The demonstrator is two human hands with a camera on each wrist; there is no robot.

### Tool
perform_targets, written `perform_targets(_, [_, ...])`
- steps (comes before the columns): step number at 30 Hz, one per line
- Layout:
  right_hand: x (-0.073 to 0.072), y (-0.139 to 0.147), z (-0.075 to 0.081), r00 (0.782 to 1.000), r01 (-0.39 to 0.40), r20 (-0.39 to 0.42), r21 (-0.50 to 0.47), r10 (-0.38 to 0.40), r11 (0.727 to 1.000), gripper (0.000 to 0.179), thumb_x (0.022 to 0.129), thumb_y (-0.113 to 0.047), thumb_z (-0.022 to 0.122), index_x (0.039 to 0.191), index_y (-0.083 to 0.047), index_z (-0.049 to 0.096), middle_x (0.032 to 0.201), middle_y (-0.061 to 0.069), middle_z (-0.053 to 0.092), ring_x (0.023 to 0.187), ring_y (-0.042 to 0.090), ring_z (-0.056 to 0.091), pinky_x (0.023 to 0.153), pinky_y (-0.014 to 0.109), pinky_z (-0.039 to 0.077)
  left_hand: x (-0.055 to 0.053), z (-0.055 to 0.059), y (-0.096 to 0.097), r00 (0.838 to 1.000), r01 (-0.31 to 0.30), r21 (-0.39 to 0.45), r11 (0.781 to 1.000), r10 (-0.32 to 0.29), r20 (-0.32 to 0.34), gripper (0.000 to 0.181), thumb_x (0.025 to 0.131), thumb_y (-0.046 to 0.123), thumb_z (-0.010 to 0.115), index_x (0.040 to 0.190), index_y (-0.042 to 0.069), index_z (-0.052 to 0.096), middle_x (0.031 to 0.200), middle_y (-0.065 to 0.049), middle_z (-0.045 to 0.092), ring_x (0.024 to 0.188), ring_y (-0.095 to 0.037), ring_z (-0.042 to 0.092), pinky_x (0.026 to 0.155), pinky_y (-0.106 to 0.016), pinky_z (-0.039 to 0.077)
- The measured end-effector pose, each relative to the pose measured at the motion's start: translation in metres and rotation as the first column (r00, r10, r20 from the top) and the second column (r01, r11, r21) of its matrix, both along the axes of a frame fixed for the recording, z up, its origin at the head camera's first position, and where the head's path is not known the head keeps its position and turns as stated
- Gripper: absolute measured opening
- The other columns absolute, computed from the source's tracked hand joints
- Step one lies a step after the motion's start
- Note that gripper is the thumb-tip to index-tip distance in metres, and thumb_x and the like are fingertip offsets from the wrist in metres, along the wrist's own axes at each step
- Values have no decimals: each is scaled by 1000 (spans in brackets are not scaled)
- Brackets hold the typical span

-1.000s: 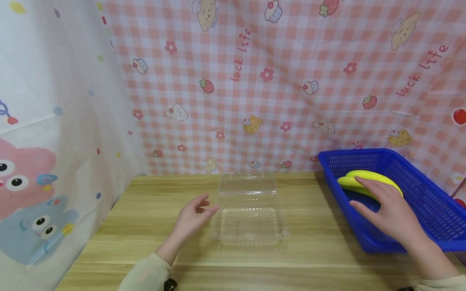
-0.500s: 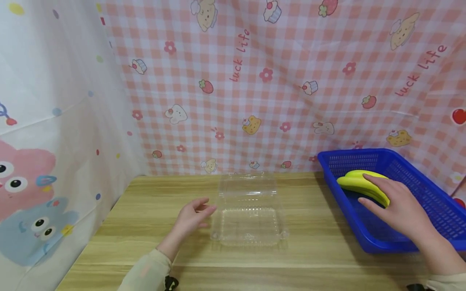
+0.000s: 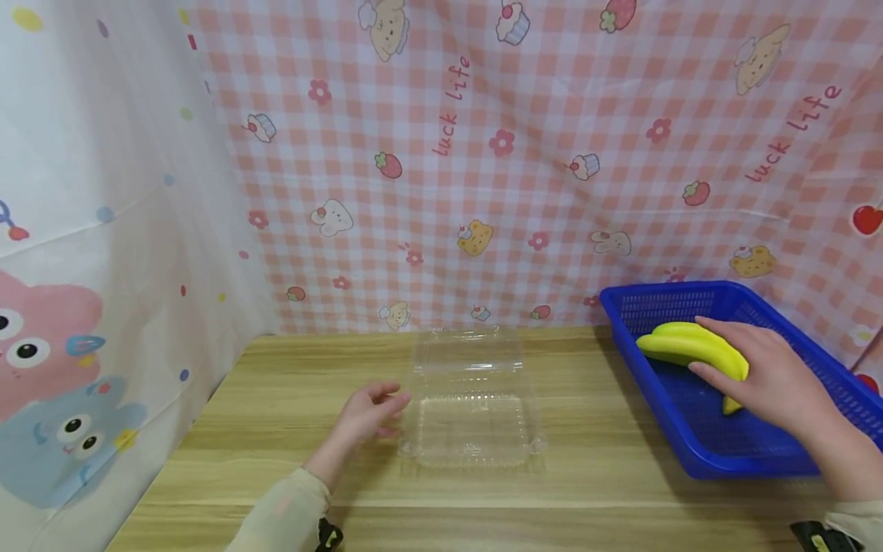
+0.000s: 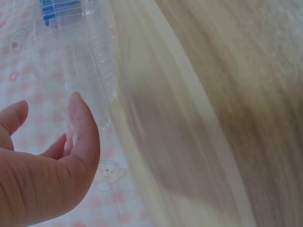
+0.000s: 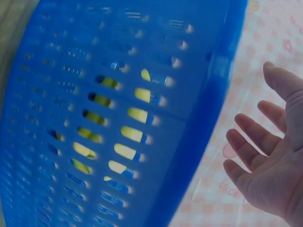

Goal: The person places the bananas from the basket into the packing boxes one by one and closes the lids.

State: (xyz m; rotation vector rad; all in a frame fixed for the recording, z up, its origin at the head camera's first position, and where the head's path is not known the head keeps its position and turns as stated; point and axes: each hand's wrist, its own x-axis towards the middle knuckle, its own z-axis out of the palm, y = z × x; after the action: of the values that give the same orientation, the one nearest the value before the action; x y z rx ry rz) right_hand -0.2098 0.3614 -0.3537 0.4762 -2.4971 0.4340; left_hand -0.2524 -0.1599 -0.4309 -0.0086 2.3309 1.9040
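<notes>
A bunch of yellow bananas lies in the blue plastic basket at the right. My right hand is over its right end in the head view, thumb and fingers spread apart and hiding part of it. Seen from the right wrist, that hand has loosely bent fingers with nothing between them, above the basket's rim, while yellow shows through the slots. A clear plastic clamshell box stands with its lid up in the middle of the table. Just left of it is my left hand, fingers loosely curved and holding nothing.
The wooden table backs onto a pink checked cloth with cartoon prints. A white patterned curtain hangs at the left. The basket's raised walls surround the bananas.
My right hand has shifted right over the bananas, uncovering more of them, including a lower tip. The left hand has barely moved, slightly down. The clamshell box stays put.
</notes>
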Motion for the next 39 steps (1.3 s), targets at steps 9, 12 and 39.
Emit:
perform_targets(9, [-9, 4, 6, 999, 32, 32, 67, -34, 997, 63, 81, -25, 82, 133, 2, 57, 119, 31, 60, 109, 52, 49, 91, 66, 36, -4, -8, 4, 999, -25, 29, 999, 24, 37, 45, 94, 6, 66, 133, -11, 52, 98, -12, 58, 80, -21, 62, 67, -38, 61])
perform_targets(12, [-11, 5, 8, 996, 59, 54, 98, -65, 993, 63, 84, -32, 80, 132, 1, 57, 120, 31, 59, 110, 52, 48, 91, 68, 37, -5, -10, 5, 999, -31, 38, 999, 30, 42, 44, 94, 4, 66, 133, -11, 52, 96, -11, 58, 78, -20, 60, 64, -36, 61])
perform_targets(39, [-41, 17, 42, 999, 30, 10, 261, -33, 965, 63, 73, -21, 87, 126, 1, 62, 113, 26, 63, 104, 49, 53, 84, 66, 43, -5, -6, 7, 994, -27, 68, 997, 19, 109, 40, 93, -2, 64, 132, -7, 55, 90, -9, 55, 66, -14, 55, 53, -22, 54])
